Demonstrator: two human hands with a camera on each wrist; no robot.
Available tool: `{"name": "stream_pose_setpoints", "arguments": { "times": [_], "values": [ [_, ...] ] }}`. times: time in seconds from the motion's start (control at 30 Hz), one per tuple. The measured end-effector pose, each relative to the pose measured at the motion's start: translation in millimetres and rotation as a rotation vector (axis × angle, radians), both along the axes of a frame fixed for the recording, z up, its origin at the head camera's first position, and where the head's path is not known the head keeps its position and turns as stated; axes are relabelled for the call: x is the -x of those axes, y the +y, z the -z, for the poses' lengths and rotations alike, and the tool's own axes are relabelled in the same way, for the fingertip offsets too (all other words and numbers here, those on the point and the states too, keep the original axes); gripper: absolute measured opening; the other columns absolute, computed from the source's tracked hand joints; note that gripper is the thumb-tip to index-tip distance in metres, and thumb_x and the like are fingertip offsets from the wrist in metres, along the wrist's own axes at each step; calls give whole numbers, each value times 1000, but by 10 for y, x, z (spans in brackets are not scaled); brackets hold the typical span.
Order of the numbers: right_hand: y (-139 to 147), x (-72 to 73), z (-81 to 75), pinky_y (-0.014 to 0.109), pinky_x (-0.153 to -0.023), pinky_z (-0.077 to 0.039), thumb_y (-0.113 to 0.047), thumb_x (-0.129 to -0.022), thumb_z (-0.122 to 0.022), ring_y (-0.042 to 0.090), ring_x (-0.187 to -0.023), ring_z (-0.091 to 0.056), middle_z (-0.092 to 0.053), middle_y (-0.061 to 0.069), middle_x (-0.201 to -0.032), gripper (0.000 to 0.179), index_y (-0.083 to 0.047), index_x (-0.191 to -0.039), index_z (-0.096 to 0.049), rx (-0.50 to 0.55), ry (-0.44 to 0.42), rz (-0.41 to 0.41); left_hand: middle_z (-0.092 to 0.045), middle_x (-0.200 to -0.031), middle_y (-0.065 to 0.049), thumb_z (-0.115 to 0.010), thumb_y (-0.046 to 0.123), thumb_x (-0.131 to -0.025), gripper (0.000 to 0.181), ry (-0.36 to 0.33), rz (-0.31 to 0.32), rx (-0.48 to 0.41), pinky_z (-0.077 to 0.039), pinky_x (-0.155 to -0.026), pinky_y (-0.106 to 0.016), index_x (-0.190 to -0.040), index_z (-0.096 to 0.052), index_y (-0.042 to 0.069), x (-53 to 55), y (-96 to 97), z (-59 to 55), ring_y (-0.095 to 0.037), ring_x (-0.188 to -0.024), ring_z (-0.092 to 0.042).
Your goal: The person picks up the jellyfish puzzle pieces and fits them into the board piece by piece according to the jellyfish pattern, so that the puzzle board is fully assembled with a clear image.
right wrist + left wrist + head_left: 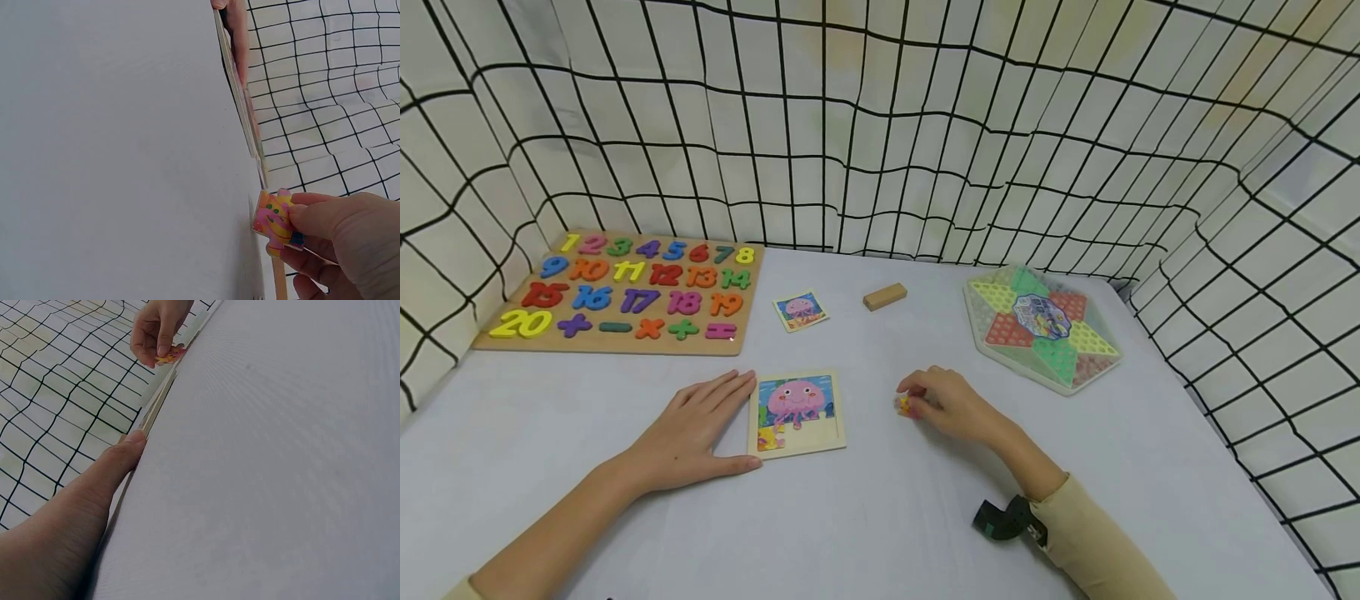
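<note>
A square jigsaw puzzle [797,408] with a pink jellyfish lies flat on the white table; the lower right of its frame shows bare wood. My left hand [700,433] rests on the table at the puzzle's left side, fingers straight, with fingertips and thumb touching its edge. To the right of the puzzle, my right hand [947,404] pinches a small colourful puzzle piece [275,219] between thumb and fingers. Pink, yellow and orange show on the piece, which is held up near the table in the right wrist view.
Behind the puzzle lie a small jellyfish picture card [801,312] and a wooden block [885,297]. A number board [625,292] stands at the back left, a hexagonal Chinese checkers box [1041,329] at the right. Black netting [880,133] encloses the table's back and sides.
</note>
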State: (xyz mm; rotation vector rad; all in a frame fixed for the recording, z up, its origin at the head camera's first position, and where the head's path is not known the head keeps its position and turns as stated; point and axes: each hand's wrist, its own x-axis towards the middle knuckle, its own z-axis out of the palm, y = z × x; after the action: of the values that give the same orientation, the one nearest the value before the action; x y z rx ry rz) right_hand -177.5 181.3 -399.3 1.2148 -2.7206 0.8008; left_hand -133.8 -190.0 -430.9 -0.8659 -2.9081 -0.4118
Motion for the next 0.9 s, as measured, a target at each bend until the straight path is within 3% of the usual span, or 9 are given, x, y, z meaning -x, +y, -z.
{"name": "stream_pose_setpoints", "arguments": {
  "times": [0.27, 0.4, 0.67, 0.9],
  "values": [
    [-91, 38, -58, 24, -66, -46, 5, -85, -58, 10, -77, -53, -64, 1, -88, 20, -5, -102, -63, 48, 47, -51, -29, -146, -13, -52, 73, -72, 102, 36, 11, -16, -20, -99, -52, -142, -30, 2, -4, -4, 6, -32, -134, -21],
    [-180, 58, -93, 22, -65, -46, 6, -86, -57, 10, -77, -52, -65, 2, -90, 20, -4, -102, -63, 54, 58, -93, -27, -147, -12, -51, 74, -72, 103, 17, 7, -8, -19, -101, -52, -142, -29, 3, -6, -3, 3, -31, -135, -19],
    [-379, 82, -142, 20, -78, -47, 6, -87, -55, 12, -87, -57, -64, 5, -99, 22, -2, -106, -61, 55, -10, -148, -24, -149, -11, -49, 76, -71, 105, -34, -7, 7, -16, -102, -52, -144, -27, 4, -2, -1, -20, -31, -136, -16],
    [-581, 90, -166, 17, -76, -46, 7, -87, -55, 11, -84, -55, -63, 4, -98, 25, -3, -109, -60, 25, -31, -187, -25, -148, -12, -50, 76, -71, 105, -32, -5, 2, -16, -102, -52, -143, -27, 3, 0, -7, -23, -31, -136, -16]
  ]
}}
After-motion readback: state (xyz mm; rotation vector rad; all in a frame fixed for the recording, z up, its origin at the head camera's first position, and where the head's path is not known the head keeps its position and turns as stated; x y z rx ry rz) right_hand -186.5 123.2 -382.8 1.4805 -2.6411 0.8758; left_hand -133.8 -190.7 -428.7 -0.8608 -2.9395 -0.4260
